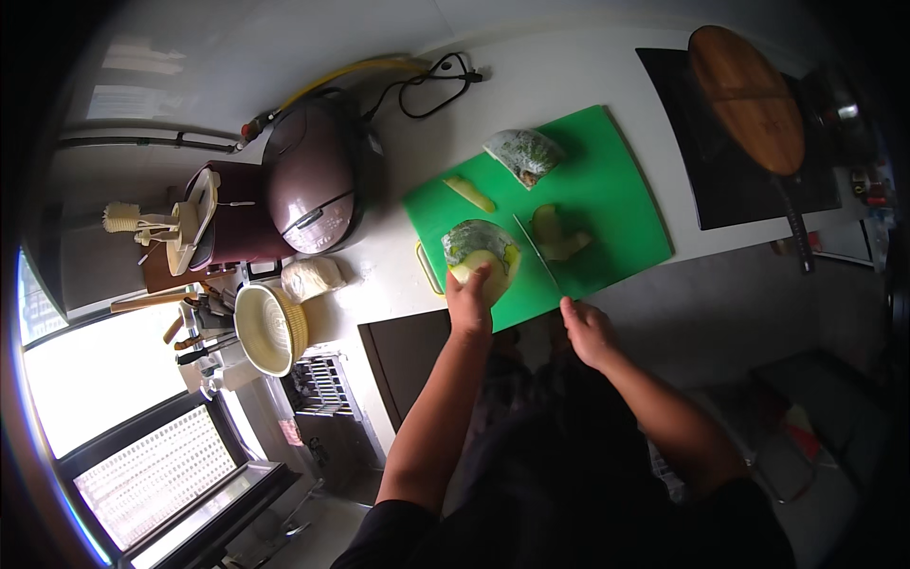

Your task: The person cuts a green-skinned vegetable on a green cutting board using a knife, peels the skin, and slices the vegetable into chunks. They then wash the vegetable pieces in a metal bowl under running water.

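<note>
My left hand [470, 302] holds a partly peeled piece of winter melon [478, 245], its rind green with a whitish bloom, over the left part of a green cutting board [625, 192]. In my right hand [586, 328] is the handle of a knife [538, 250], its blade seen edge-on and pointing up and left across the board. Another melon piece [525, 153] with its rind on lies near the board's far edge. One strip of peel [469, 193] rests between the two pieces, and more peel [565, 238] lies right of the blade.
A rice cooker [313, 178] with its cord stands left of the board. Further left are a yellow plastic basket [270, 331], a wrapped bundle [313, 277], a knife holder and a sink with a rack [323, 387]. On the right, a wooden-lidded pan [746, 99] sits on a black cooktop [682, 128].
</note>
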### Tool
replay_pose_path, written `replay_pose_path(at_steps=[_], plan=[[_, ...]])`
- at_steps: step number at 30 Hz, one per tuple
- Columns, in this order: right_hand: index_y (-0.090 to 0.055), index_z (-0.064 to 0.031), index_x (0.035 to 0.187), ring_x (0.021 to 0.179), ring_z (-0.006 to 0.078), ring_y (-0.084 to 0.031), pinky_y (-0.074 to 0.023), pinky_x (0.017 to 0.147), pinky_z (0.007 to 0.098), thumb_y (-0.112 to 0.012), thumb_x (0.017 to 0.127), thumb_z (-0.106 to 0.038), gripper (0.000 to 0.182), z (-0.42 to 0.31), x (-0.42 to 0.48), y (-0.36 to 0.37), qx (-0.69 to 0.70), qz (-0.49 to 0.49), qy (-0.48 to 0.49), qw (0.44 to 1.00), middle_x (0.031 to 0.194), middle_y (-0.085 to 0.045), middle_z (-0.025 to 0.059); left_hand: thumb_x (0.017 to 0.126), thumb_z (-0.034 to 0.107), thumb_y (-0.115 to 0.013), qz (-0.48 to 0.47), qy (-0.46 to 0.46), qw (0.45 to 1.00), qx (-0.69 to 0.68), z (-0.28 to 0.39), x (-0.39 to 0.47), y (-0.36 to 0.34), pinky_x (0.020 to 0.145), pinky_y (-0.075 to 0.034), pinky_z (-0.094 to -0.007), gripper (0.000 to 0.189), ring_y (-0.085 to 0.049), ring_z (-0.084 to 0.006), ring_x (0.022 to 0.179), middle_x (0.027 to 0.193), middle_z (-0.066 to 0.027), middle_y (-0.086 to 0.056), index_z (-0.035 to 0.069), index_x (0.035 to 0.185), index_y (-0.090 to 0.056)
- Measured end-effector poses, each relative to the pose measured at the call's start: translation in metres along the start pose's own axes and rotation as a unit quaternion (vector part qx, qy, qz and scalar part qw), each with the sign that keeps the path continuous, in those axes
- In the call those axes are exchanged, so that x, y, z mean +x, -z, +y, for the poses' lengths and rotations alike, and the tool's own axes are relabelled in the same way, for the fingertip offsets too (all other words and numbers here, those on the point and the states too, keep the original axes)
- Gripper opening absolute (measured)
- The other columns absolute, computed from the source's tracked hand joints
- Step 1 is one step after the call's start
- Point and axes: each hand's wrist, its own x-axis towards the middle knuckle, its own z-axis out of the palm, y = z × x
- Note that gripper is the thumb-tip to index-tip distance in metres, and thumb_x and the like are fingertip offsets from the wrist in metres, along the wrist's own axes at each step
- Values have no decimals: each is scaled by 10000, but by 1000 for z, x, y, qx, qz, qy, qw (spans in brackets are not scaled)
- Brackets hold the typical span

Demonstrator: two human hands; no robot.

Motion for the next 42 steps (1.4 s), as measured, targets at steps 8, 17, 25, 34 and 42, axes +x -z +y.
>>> replay_pose_path(at_steps=[8,17,25,34,42], plan=[[-647,-46,906,727,408,-663,-505,658,484,-507,1066,-517,517,-52,-34,30,-181,-23,112,977,743,-666,171,955,162,-584,-40,155,985,60,28,-9,27,940,-537,-412,417,-629,-287,1135,1254,-135,-640,29,1350,-560],[-663,-65,980,756,429,-687,-531,678,521,-500,1066,-507,480,-67,-48,5,-214,-53,128,967,783,-698,178,1028,292,-580,20,25,997,68,-22,-26,-5,835,-546,-360,361,-646,-203,988,1113,-67,-655,64,1307,-598],[-656,-48,976,757,450,-681,-524,675,548,-480,1071,-493,488,-45,-51,10,-200,-55,107,972,811,-701,205,997,223,-613,7,65,997,31,4,-23,-29,772,-551,-334,247,-667,-187,901,1026,-58,-684,53,1174,-641],[-652,-27,973,730,469,-678,-545,645,568,-501,1063,-492,497,-63,-51,9,-260,-26,116,958,825,-688,224,973,222,-647,-42,65,995,65,-6,-17,-11,900,-537,-369,355,-660,-222,1034,1163,-100,-669,27,1268,-610],[-636,-46,1004,730,450,-683,-540,665,548,-483,1078,-471,458,-70,-51,7,-269,-26,104,957,790,-704,187,969,266,-657,-5,107,991,84,8,-25,-15,828,-523,-347,383,-654,-203,991,1155,-79,-675,29,1268,-616]])
